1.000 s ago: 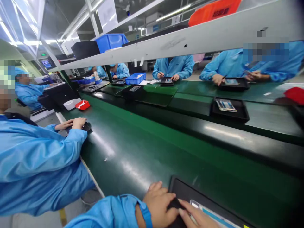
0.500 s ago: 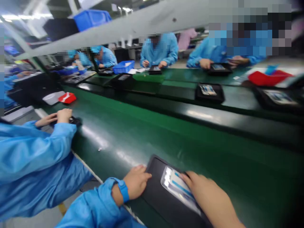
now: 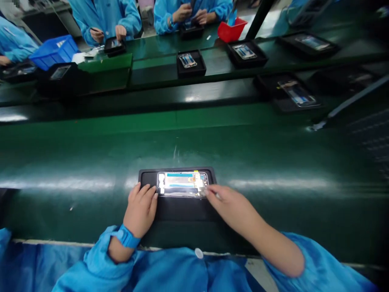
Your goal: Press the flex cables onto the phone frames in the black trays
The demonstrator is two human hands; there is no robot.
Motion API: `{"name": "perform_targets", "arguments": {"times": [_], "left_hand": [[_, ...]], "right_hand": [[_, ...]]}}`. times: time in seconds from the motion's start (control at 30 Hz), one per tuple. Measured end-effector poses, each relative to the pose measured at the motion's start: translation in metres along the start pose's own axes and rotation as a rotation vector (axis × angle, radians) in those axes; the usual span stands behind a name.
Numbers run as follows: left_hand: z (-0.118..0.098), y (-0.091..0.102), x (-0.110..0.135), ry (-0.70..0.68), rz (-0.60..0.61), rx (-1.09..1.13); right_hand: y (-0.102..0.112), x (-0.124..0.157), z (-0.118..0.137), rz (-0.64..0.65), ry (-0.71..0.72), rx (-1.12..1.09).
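The right hand (image 3: 231,202) pinches a thin object (image 3: 217,196), mostly hidden, at the 4 o'clock corner of the glare-washed phone panel (image 3: 179,185). The left hand (image 3: 141,209), loosely spread, empty, rests at 8 o'clock on the black tray (image 3: 182,209) beneath. Toward 2 o'clock, another tray (image 3: 331,81) blurs into shadow.

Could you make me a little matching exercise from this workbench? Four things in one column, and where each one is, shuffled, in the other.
Things:
1. blue wristband
2. right hand
3. phone-like panel
4. red bin

Places:
A. on the far side, beside a dark post
B. at the panel's right end, as the picture shows it
C. around the left wrist
D. lying in the black tray in front of the person

Right pairs: 1-C, 2-B, 3-D, 4-A.
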State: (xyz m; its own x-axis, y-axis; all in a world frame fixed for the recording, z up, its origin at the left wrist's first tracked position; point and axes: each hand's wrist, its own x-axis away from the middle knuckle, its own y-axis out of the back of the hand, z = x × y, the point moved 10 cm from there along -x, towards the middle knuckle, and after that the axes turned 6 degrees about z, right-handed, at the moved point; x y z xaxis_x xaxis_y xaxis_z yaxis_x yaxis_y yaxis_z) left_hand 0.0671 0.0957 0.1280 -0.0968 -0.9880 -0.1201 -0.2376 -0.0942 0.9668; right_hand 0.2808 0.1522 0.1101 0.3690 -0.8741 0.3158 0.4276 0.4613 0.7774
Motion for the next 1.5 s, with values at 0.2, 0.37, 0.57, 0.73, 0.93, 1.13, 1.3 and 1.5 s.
{"name": "perform_targets", "arguments": {"times": [0.2,0.37,0.57,0.73,0.93,1.13,1.3,1.5], "left_hand": [[-0.053,-0.009,-0.014,-0.201,0.014,0.051],[-0.069,-0.02,-0.016,-0.227,0.071,0.044],[-0.09,-0.032,-0.023,-0.294,0.136,0.039],[-0.101,-0.032,-0.028,-0.331,0.124,0.021],[-0.107,-0.028,-0.029,-0.423,0.061,0.105],[-0.105,-0.02,-0.029,-0.442,-0.062,0.192],[-0.111,-0.017,-0.03,-0.427,-0.114,0.114],[-0.117,-0.031,-0.032,-0.435,-0.031,0.025]], "right_hand": [[-0.027,0.021,0.028,-0.029,0.183,0.186],[-0.03,0.016,0.028,-0.014,0.121,0.266],[-0.026,0.011,0.031,0.007,0.135,0.261],[-0.028,0.009,0.031,0.048,0.127,0.213],[-0.024,0.004,0.005,0.1,-0.119,-0.428],[-0.05,0.008,-0.015,0.162,-0.421,-0.883],[-0.042,0.006,-0.032,-0.065,-0.495,-1.099],[-0.013,0.011,-0.051,-0.457,-0.361,-1.036]]}}
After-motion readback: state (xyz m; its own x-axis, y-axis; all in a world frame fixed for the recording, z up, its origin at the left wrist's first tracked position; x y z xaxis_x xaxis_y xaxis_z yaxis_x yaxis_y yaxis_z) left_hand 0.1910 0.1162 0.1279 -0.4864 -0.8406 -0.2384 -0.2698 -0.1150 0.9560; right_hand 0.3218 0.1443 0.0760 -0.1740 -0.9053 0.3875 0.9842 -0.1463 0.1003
